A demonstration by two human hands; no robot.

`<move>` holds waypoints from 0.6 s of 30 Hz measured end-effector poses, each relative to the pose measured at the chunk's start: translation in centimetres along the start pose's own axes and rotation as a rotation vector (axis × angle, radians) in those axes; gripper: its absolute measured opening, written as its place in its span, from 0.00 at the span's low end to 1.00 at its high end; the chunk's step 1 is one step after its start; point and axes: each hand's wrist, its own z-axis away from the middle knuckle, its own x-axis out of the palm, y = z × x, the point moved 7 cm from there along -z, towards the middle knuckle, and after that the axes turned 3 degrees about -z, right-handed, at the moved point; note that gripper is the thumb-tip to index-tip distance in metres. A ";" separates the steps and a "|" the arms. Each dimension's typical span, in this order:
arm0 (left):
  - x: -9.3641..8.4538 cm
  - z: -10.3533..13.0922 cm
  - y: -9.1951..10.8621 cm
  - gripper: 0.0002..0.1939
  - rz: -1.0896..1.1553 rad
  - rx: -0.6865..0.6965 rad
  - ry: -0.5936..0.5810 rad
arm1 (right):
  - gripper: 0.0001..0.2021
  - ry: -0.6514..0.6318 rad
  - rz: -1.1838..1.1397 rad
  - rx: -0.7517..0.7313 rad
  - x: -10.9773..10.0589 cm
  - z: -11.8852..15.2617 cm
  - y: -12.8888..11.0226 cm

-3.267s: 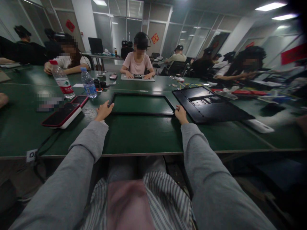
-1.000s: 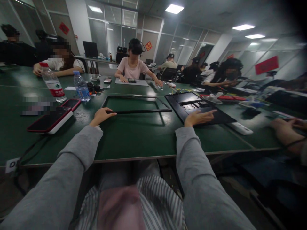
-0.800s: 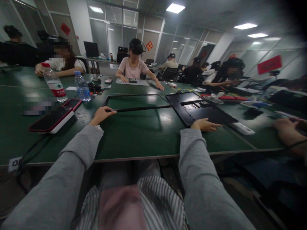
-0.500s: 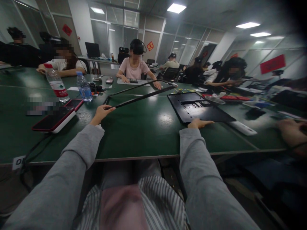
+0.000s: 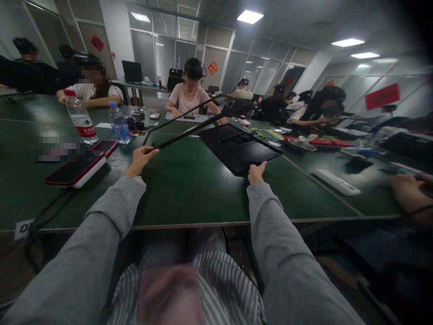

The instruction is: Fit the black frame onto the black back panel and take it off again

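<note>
A thin black rectangular frame (image 5: pixel 189 131) is raised and tilted over the green table (image 5: pixel 189 194); my left hand (image 5: pixel 139 159) pinches its near left corner. To its right, my right hand (image 5: pixel 257 172) grips the near edge of a flat black panel (image 5: pixel 248 155), thumb on top. The panel has recessed slots in its upper face, and its far left part lies close to the frame's far end. Whether the panel touches the table cannot be made out.
Two bottles (image 5: pixel 119 124) and a red-edged phone on a white block (image 5: pixel 76 169) are at the left. A white bar (image 5: pixel 335 182) lies at the right, near another person's hand (image 5: pixel 411 192). Behind it sit bags and red items (image 5: pixel 324 142). A person in pink (image 5: pixel 188 97) sits opposite.
The black panel has moved left with my right hand, away from the white bar and nearer to the frame. The frame's far end has risen and shifted left; my left hand has barely moved.
</note>
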 end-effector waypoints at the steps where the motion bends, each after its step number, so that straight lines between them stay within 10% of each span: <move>1: 0.0 0.1 0.1 0.28 -0.002 0.006 0.001 | 0.47 -0.002 -0.064 0.049 0.2 0.0 -0.1; 10: 0.1 -0.6 -0.1 0.26 -0.096 0.065 -0.045 | 0.41 -0.329 -0.344 0.430 3.6 0.5 1.5; 18: 0.9 -1.8 -1.2 0.24 -0.261 0.261 -0.118 | 0.27 0.035 -0.672 0.422 0.1 -1.0 0.0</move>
